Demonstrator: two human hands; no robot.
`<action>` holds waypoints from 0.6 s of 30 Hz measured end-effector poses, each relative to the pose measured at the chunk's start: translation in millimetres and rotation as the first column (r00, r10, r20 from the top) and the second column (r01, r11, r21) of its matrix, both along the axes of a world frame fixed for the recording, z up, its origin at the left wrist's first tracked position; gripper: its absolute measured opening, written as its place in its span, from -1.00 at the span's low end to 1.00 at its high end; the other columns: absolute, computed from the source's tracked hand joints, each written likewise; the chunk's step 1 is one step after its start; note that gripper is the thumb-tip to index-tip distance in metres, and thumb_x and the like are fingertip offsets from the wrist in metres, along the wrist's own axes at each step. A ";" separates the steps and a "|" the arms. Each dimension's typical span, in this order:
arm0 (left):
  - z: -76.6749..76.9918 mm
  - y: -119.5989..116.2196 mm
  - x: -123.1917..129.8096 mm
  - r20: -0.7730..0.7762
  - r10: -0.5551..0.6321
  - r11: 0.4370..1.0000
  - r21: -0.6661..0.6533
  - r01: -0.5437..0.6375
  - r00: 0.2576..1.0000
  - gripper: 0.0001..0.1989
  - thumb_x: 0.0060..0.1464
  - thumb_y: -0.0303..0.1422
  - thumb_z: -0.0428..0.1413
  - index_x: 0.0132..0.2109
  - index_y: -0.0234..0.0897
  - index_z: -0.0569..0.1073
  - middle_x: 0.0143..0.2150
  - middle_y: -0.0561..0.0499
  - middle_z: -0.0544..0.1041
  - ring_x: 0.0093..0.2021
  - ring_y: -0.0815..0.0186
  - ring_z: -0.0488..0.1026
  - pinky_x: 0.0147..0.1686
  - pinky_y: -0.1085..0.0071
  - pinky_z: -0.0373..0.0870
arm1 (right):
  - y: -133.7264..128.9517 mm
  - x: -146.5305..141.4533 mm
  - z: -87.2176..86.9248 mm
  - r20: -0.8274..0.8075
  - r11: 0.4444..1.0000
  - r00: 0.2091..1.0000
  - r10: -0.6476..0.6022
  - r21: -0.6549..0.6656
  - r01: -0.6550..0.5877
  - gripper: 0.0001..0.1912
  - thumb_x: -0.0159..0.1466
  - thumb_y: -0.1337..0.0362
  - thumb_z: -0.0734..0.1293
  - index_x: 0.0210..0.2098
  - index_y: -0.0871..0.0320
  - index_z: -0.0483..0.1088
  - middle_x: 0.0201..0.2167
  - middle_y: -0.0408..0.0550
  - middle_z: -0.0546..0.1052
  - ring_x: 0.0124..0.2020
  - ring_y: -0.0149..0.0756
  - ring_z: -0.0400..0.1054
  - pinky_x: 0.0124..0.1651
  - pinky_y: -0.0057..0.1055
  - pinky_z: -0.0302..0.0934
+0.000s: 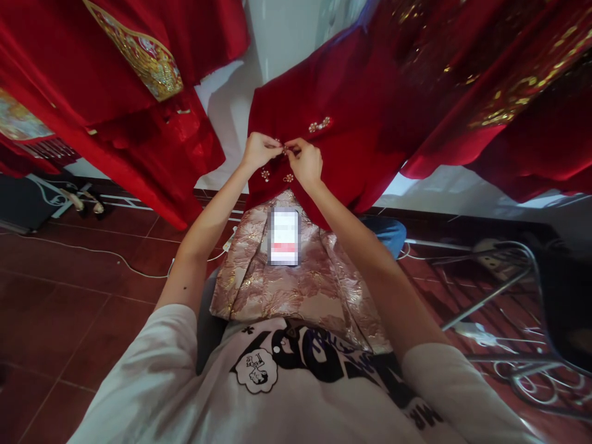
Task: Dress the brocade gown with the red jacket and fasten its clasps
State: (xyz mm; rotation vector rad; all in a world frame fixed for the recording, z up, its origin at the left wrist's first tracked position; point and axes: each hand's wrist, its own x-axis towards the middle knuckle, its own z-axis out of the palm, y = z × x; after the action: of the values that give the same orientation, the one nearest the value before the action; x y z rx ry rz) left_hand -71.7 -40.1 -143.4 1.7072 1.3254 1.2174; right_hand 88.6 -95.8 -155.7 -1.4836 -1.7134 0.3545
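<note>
My left hand (261, 151) and my right hand (305, 161) meet over a red garment (356, 142), fingertips almost touching. Both pinch at a small beaded flower ornament (285, 150), mostly covered by the fingers. Whether thread or a needle is between them is too small to tell. Similar flower ornaments sit around the hands: a longer pair (319, 125) above, one (265, 175) below my left hand and another (288, 179) below my right. The garment's lower edge drapes onto a pink-gold brocade cloth (296, 293) over my lap, where a lit phone (283, 237) lies.
Red garments with gold decoration hang at the left (124, 92) and right (509, 92). A metal-framed chair (531, 271) stands at the right. White cables (134, 266) cross the tiled floor (60, 308). Shoes (86, 200) lie at the left by a white rack.
</note>
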 end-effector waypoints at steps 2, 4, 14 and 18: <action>1.6 6.0 -2.7 -0.054 -0.035 0.999 -0.020 0.034 0.998 -0.82 -0.01 -0.59 0.41 -0.32 -0.31 0.59 -0.42 -0.01 0.62 -0.26 0.24 0.66 0.01 0.30 0.68 | 2.0 -0.3 -0.6 0.000 1.000 1.000 0.000 0.010 0.000 -0.71 0.47 0.40 0.33 0.11 0.08 0.58 0.04 0.02 0.66 0.07 -0.05 0.58 0.28 0.04 0.45; 1.9 11.6 -5.2 -0.086 -0.082 0.996 -0.037 0.079 0.993 -0.85 0.05 -0.58 0.36 -0.30 -0.31 0.57 -0.42 0.02 0.61 -0.31 0.29 0.63 -0.05 0.34 0.68 | 4.9 0.8 -2.1 -0.022 1.000 1.000 0.013 0.029 -0.012 -0.73 0.45 0.41 0.34 0.08 0.10 0.58 0.01 0.01 0.67 0.04 -0.06 0.58 0.27 0.04 0.46; -65.4 -20.5 -28.9 -0.076 0.025 0.974 0.225 -0.007 0.997 -0.51 -0.12 -0.70 0.28 -0.05 -0.20 0.45 0.02 -0.08 0.59 0.06 0.13 0.55 0.18 0.19 0.55 | -21.2 23.9 -40.0 -0.448 0.992 0.891 0.071 -0.058 -0.108 -0.79 0.39 0.19 0.38 -0.03 0.12 0.47 -0.23 -0.06 0.60 -0.33 -0.30 0.54 -0.26 -0.30 0.56; -102.0 -40.3 -11.6 -0.110 0.020 0.983 0.185 0.001 0.994 -0.30 -0.25 -0.75 0.30 0.06 -0.21 0.37 0.12 -0.14 0.51 0.15 0.03 0.51 0.26 0.10 0.50 | -49.1 28.6 -62.9 -0.261 0.997 0.965 -0.015 -0.081 -0.006 -0.74 0.19 0.26 0.51 -0.16 0.10 0.45 -0.38 -0.14 0.53 -0.30 -0.22 0.50 -0.07 -0.17 0.53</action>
State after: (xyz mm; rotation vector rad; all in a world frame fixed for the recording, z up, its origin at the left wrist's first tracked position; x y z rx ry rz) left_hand -83.3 -80.4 -245.4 1.9256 1.3208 1.3014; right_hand 117.2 -144.8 -218.6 -1.4277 -1.5005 0.5966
